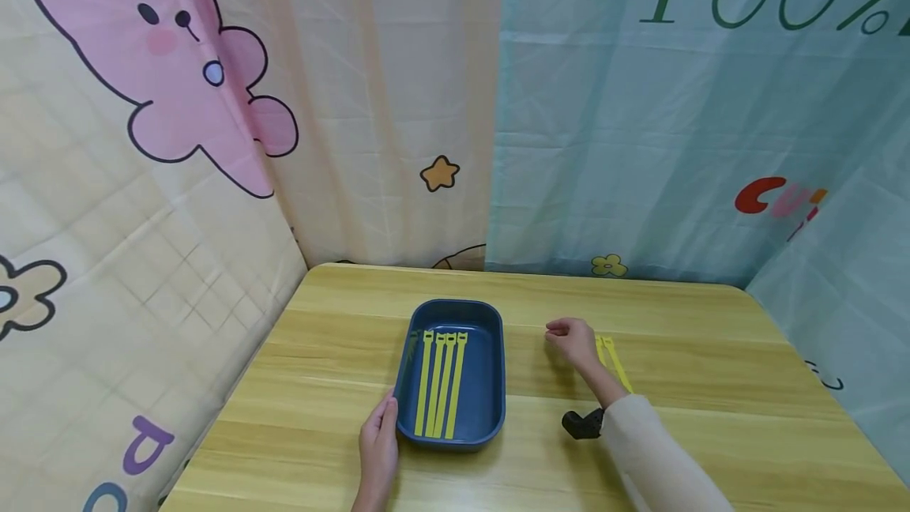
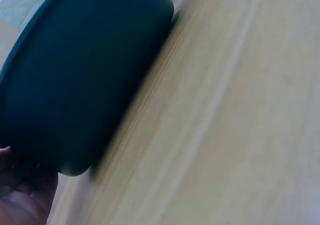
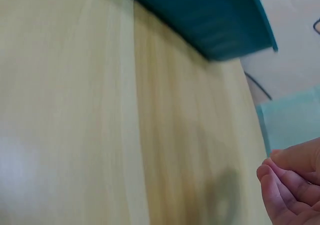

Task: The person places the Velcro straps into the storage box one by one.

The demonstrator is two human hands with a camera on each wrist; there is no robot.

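A dark blue rectangular tray [image 1: 490,385] stands on the table, with several yellow cable ties [image 1: 438,385], slotted heads to the back, lying side by side in it. My left hand [image 1: 378,441] grips its near left corner, the thumb by the rim. In the left wrist view that hand [image 2: 25,190] is at the tray's outer wall [image 2: 85,80]. My right hand [image 1: 574,340] is over the table right of the tray, apart from it. Its fingers are loosely bent, and the right wrist view shows nothing between the thumb and fingertips [image 3: 272,175]. More yellow ties [image 1: 617,362] lie beside the right forearm, partly hidden.
The wood-grain table [image 1: 284,417] reaches back to printed curtains [image 1: 398,101] that hang behind it and at both sides. A black strap piece [image 1: 583,423] is at the right wrist, by a pale sleeve [image 1: 657,449].
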